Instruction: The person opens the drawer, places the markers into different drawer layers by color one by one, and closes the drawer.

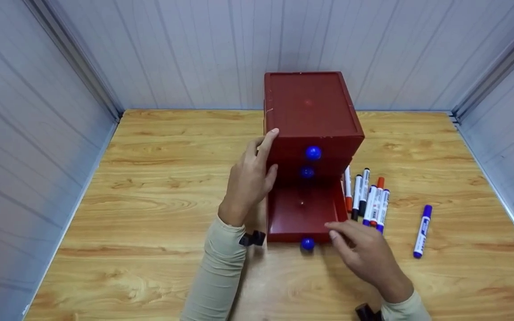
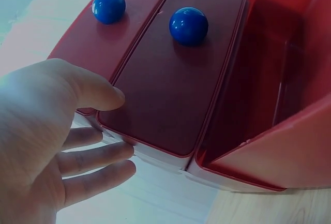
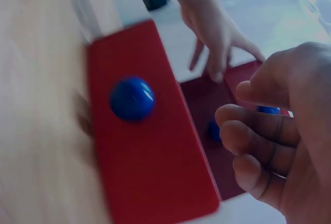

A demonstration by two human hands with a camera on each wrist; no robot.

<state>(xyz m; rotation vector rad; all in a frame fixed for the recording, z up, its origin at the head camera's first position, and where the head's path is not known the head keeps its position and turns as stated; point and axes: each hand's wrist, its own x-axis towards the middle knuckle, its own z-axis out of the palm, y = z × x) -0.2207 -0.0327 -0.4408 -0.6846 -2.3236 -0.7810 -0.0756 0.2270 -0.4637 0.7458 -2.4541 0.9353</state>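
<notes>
A dark red drawer cabinet (image 1: 308,104) stands on the table, with blue ball knobs on its drawer fronts. Its bottom drawer (image 1: 301,214) is pulled out, and the bare red floor inside shows. The two drawers above it are closed, as the left wrist view confirms. My left hand (image 1: 250,178) lies along the cabinet's left front edge, fingers extended, thumb at the closed drawer front (image 2: 160,79). Over the open drawer's front right corner is my right hand (image 1: 366,249), its fingers loosely bent and nothing held. The drawer's blue knob (image 3: 132,99) sits apart from those fingers.
Several markers (image 1: 373,200) with blue, red and black caps lie bunched to the right of the drawer. A single blue marker (image 1: 423,232) lies farther right. Pale panel walls (image 1: 194,53) enclose the wooden table (image 1: 163,191) at the back and sides.
</notes>
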